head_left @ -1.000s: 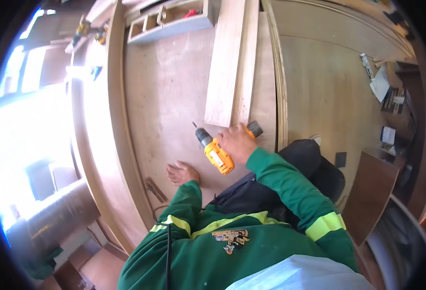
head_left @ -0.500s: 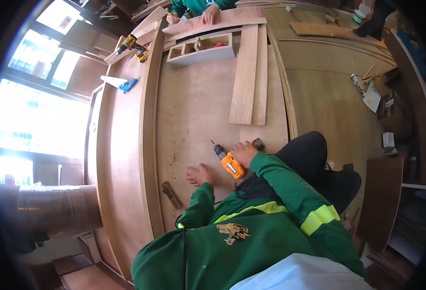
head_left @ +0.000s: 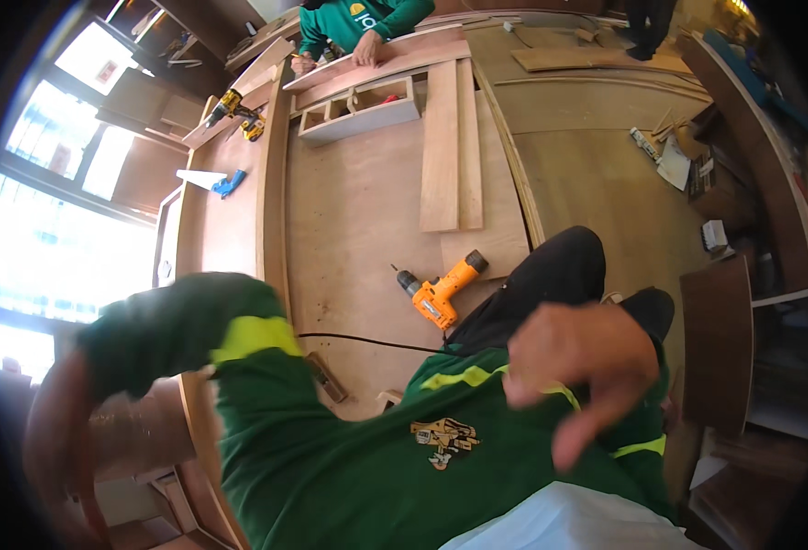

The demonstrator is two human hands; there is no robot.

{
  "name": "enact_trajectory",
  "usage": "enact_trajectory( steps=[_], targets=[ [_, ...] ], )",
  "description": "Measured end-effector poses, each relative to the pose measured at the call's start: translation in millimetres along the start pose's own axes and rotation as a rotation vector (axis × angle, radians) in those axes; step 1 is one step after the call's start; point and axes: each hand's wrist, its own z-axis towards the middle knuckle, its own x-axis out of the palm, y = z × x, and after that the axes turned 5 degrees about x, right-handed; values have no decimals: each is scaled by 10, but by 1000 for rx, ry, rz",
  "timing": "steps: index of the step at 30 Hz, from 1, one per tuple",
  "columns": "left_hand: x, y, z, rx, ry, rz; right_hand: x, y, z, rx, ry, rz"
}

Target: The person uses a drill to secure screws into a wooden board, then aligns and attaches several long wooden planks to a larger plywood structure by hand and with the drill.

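Observation:
An orange cordless drill (head_left: 439,291) lies on the plywood panel (head_left: 358,238) in front of my lap, with no hand on it. My right hand (head_left: 587,362) is raised over my lap, nearer to me than the drill. It looks empty, one digit pointing down apart from the others. Far out at the lower left, my left hand (head_left: 60,449) is smeared by motion, so its fingers cannot be read. A thin black cord (head_left: 367,341) runs over the panel from behind my left sleeve to my lap. Beside it rests a wooden hand plane (head_left: 327,378).
Two long boards (head_left: 441,156) lie beyond the drill, next to a divided wooden box (head_left: 360,112). A co-worker's hands (head_left: 367,48) rest at a board at the far end. On the left are a handsaw (head_left: 225,183), a yellow-black drill (head_left: 232,110) and a wooden rail (head_left: 274,192).
My right hand has let go of the orange drill and risen toward me. My left hand has swung from the panel far out to the left. The black cord now shows.

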Motion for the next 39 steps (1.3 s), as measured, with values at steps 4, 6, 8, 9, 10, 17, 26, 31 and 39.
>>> enact_trajectory(
  steps=[4,6,8,9,10,17,26,31,39],
  targets=[
    [254,164,450,-298,560,134,242,437,-37,-290,-74,-81],
    [330,289,470,-426,733,223,305,499,-25,-335,-148,-79],
    [420,386,540,-539,876,321,280,459,-24,-418,-75,-36],
    [449,452,554,-584,898,342,264,443,-25,-458,-35,-18],
    [477,517,596,-631,941,367,315,444,-23,-462,-21,4],
    [732,783,505,-751,953,418,458,530,-1,-424,-113,-97],
    [1549,1772,-636,-567,-57,-300,428,411,-252,-469,-345,-80],
    [2429,2203,-875,-430,-628,-492,356,297,-408,-328,-426,7],
    [2408,2387,-1136,-337,-498,-715,262,398,-402,-305,-613,117]
  ],
)
